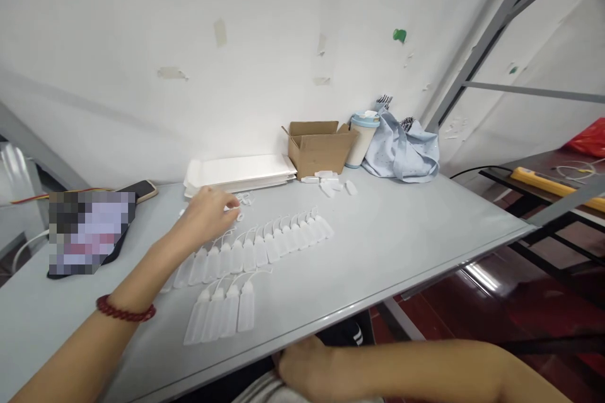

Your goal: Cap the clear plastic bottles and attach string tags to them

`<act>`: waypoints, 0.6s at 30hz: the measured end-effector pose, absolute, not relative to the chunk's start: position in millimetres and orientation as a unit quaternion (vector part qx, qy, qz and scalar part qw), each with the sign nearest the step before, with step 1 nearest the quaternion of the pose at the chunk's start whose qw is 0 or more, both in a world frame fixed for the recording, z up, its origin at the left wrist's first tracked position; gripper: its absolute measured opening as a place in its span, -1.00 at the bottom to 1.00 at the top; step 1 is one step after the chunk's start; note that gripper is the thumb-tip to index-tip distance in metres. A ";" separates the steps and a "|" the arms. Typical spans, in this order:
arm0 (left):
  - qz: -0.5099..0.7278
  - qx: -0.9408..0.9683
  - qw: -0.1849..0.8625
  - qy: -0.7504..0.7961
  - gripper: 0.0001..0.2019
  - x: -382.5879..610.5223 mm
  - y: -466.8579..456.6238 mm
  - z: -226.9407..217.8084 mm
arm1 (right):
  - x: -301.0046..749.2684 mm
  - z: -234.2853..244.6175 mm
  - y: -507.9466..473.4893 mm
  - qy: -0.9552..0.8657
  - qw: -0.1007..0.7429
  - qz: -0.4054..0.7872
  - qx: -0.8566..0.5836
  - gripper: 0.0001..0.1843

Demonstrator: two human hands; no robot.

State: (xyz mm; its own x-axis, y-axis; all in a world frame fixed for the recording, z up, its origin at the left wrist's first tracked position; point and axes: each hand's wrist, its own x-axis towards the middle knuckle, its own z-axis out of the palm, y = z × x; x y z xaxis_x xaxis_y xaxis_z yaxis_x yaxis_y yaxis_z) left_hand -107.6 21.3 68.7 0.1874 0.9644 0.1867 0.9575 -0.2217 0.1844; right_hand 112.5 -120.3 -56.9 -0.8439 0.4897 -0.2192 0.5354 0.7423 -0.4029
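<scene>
My left hand point(210, 211), with a dark red bead bracelet on the wrist, reaches over the left half of the table. Its thumb and index finger are curved with a small gap between them, close to small white looped pieces point(244, 199) on the tabletop. Below it runs a long row of translucent white plastic tubes point(261, 252) with thin curved tails. A shorter row of the same tubes point(229, 312) lies nearer the front edge. My right hand point(302, 365) rests low in front of the table edge, by my lap, its fingers mostly hidden.
A stack of flat white boxes point(241, 170) lies against the wall beside an open cardboard box point(316, 151). Several loose white pieces point(331, 184) lie before it. Further right stand a lidded cup point(362, 141) and a light blue cloth bag point(401, 151). Phones point(144, 190) lie at left.
</scene>
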 end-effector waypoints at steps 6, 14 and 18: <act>0.083 0.776 -0.018 0.625 -0.78 -95.1 28.6 51.1 | 157.5 48.7 -75.4 0.885 0.123 -0.450 0.005 -0.82; 0.157 0.784 0.016 0.601 -0.74 -93.6 16.8 50.9 | 195.8 71.0 97.4 0.756 -0.163 -0.058 0.631 -0.79; 0.244 0.768 0.039 0.590 -0.72 -94.4 10.8 50.8 | 196.4 39.6 104.5 0.754 -0.143 -0.032 0.640 -0.71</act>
State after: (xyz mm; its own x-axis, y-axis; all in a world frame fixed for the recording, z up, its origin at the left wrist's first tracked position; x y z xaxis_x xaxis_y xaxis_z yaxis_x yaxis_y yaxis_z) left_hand -94.4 10.8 50.8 0.1842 0.9262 0.3290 0.8882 -0.3002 0.3479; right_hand 196.4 104.5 39.6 -0.1387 0.9748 0.1747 0.9562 0.1778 -0.2325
